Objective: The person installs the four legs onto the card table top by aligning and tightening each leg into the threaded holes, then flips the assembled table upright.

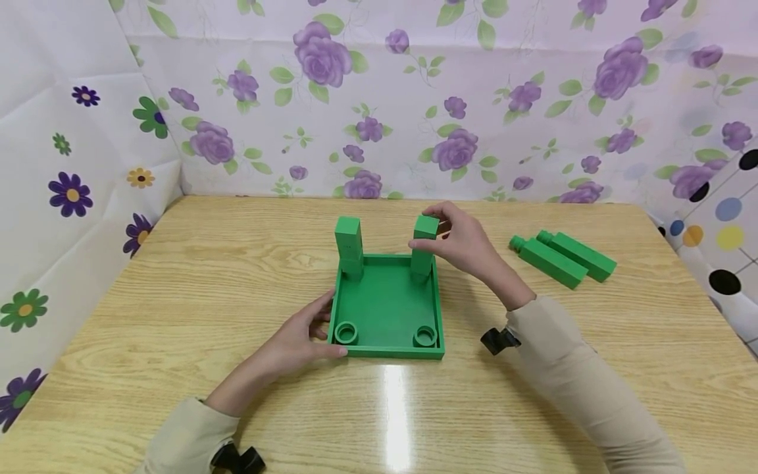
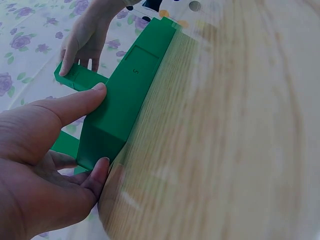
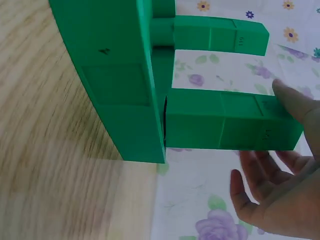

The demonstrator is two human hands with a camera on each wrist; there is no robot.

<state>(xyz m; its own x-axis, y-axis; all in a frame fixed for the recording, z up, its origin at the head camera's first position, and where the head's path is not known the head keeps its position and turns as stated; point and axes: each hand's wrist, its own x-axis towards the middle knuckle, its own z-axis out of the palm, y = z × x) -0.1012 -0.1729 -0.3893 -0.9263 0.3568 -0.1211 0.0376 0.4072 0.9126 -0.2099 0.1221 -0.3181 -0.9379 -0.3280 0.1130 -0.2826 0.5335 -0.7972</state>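
A shallow green square tray [image 1: 391, 303] sits on the table, with ring-shaped sockets [image 1: 424, 336] in its two near corners. Upright in the far corners stand two green square posts, the left post [image 1: 350, 242] and the right post [image 1: 422, 264]. My right hand [image 1: 464, 242] holds the right post near its top, thumb on the near side; in the right wrist view this post's base [image 3: 192, 119] meets the tray. At the near left corner, my left hand [image 1: 296, 337] grips the tray, its thumb along the front wall and its other fingers at the left side.
Two more green posts [image 1: 553, 261] with knobbed ends lie side by side on the wooden table [image 1: 237, 263] at the right. Floral cloth [image 1: 379, 99] hangs behind the table and along its sides. Black wrist cameras [image 1: 500, 340] sit by the sleeves.
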